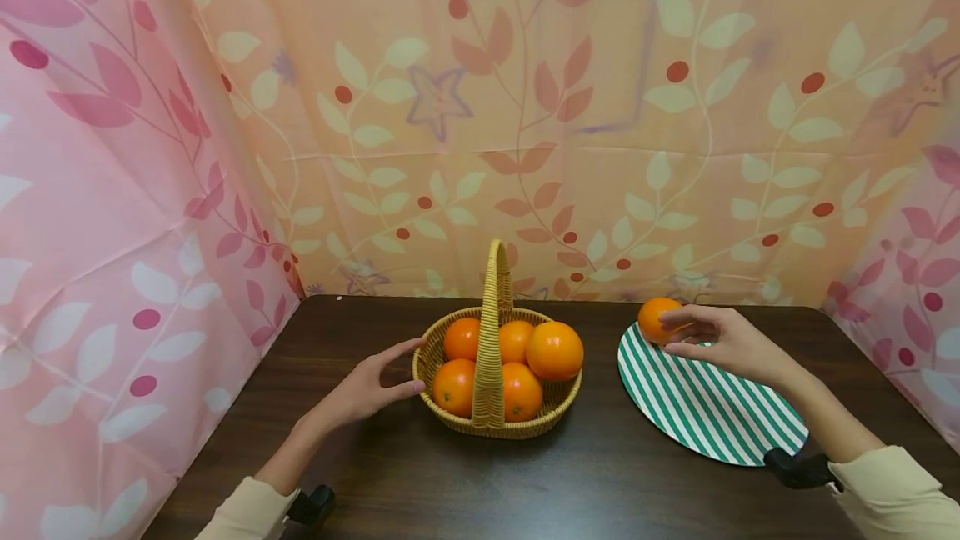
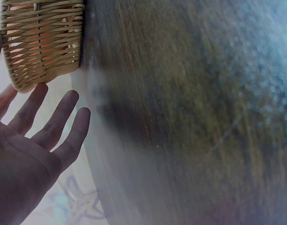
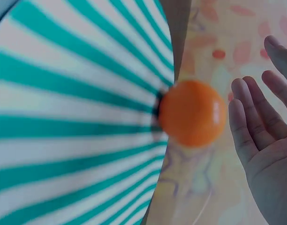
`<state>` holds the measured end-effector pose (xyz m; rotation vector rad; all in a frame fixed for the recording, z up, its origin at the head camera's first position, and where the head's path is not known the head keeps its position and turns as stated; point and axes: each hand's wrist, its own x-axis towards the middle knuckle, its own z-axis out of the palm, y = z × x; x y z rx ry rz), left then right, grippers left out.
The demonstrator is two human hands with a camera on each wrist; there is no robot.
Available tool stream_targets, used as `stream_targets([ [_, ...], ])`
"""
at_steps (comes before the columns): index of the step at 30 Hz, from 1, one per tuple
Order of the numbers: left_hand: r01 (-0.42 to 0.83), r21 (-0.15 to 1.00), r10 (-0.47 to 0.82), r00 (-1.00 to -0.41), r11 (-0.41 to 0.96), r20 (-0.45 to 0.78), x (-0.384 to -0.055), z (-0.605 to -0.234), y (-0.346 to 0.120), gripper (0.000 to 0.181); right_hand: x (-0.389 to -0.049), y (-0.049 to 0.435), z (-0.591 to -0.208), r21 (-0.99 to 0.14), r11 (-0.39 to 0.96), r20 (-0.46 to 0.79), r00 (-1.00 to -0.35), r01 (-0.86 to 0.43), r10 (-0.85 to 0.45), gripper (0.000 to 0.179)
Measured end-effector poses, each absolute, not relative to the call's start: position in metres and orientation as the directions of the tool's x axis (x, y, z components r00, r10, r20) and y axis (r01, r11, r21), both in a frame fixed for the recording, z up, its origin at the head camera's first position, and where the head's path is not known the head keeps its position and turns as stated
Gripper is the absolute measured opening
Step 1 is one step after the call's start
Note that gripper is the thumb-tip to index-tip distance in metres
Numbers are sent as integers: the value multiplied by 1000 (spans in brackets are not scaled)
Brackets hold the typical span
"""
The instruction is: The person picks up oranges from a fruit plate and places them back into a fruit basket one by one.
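Several oranges (image 1: pixel 555 351) fill a yellow wicker basket (image 1: pixel 489 394) with a tall arched handle, seen in the head view. My left hand (image 1: pixel 363 386) is at the basket's left side, thumb and fingers spread, fingertips at the rim. In the left wrist view, the fingers of that hand (image 2: pixel 38 140) reach to the basket's woven wall (image 2: pixel 42 42). One orange (image 1: pixel 656 319) sits at the far edge of a green-and-white striped oval mat (image 1: pixel 705 398). Beside and above this orange hovers my right hand (image 1: pixel 723 344); the right wrist view shows a gap between its fingers and the orange (image 3: pixel 192 113).
The dark brown wooden table (image 1: pixel 570 482) carries the basket and the mat. Floral cloth (image 1: pixel 465 107) hangs behind the table's back edge, and pink cloth (image 1: pixel 112 232) covers the left side. A black strap device (image 1: pixel 798 469) is on the right wrist, another (image 1: pixel 311 507) on the left.
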<state>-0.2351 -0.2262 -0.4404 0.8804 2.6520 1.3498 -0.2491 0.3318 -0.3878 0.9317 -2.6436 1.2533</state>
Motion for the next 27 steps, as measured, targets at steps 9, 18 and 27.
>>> stream_targets([
  [9,453,758,491,-848,470,202,-234,-439,-226,66,-250,372,-393,-665,565,307,-869,-488,-389,35],
  [18,447,772,497,-845,452,198,-233,-437,-224,66,-261,390,-400,-674,604,252,-901,-426,-354,41],
  [27,444,766,497,-847,465,189,-233,-437,-226,66,-274,393,-401,-699,619,137,-916,-360,-378,64],
])
